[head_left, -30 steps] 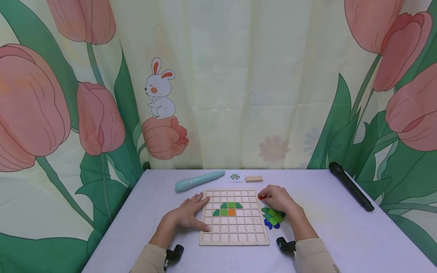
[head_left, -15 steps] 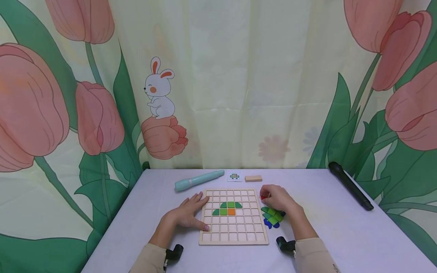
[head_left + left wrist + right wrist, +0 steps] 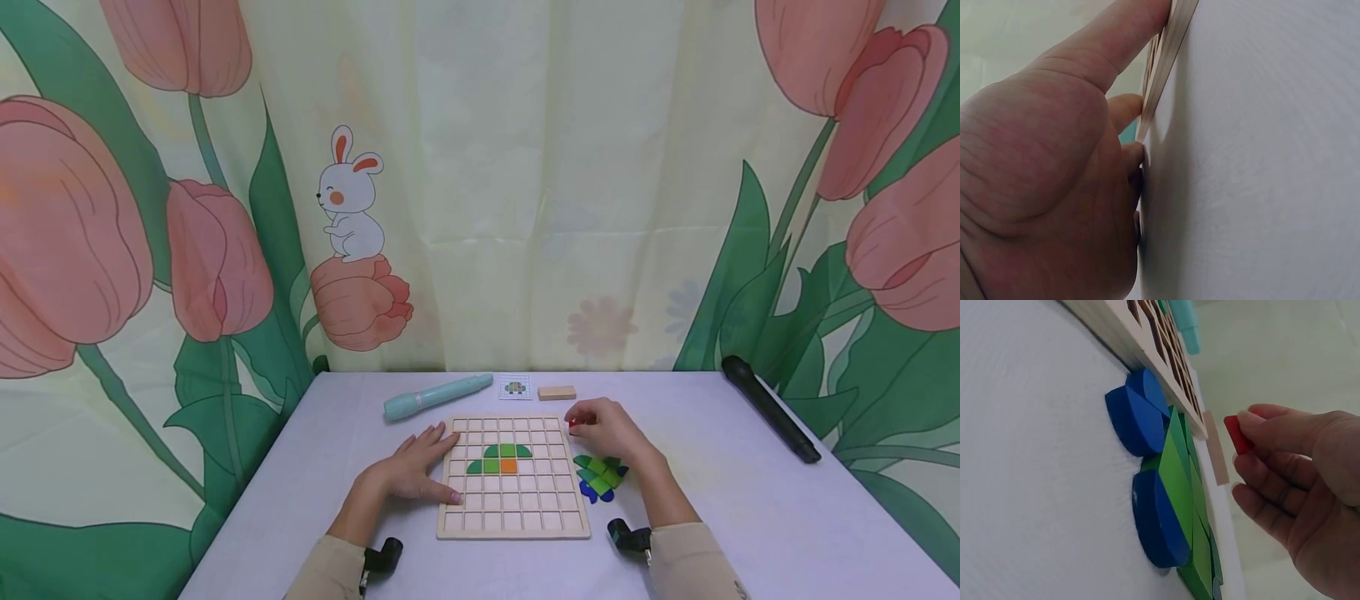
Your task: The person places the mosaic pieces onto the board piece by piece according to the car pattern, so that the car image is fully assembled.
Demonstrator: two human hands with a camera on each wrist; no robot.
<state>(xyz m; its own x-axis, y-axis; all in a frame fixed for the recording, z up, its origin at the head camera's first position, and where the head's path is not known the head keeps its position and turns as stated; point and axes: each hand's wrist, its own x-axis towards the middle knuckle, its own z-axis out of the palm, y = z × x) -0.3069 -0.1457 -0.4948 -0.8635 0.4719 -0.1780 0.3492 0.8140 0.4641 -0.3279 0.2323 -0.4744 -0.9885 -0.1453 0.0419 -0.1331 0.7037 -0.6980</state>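
Observation:
A wooden grid board (image 3: 528,523) lies on the table, with several green pieces (image 3: 491,466) and one orange square (image 3: 509,466) in its cells. My left hand (image 3: 411,471) rests spread along the board's left edge; in the left wrist view the thumb (image 3: 1119,37) touches its rim. Beyond the board's right edge, my right hand (image 3: 611,433) pinches a small red block (image 3: 1239,434) between thumb and fingers, held above the table. Below that hand lie loose green blocks (image 3: 600,473) and blue rounded blocks (image 3: 1161,522), some touching each other.
Behind the board are a teal marker-like cylinder (image 3: 438,396), a small card with a turtle-like picture (image 3: 516,387) and a plain wooden block (image 3: 557,392). A black rod (image 3: 772,410) lies at the table's right edge. A printed curtain (image 3: 525,208) hangs behind.
My right hand has shifted slightly right, then back left and up toward the board's far right corner, holding the red block. The left hand has stayed in place.

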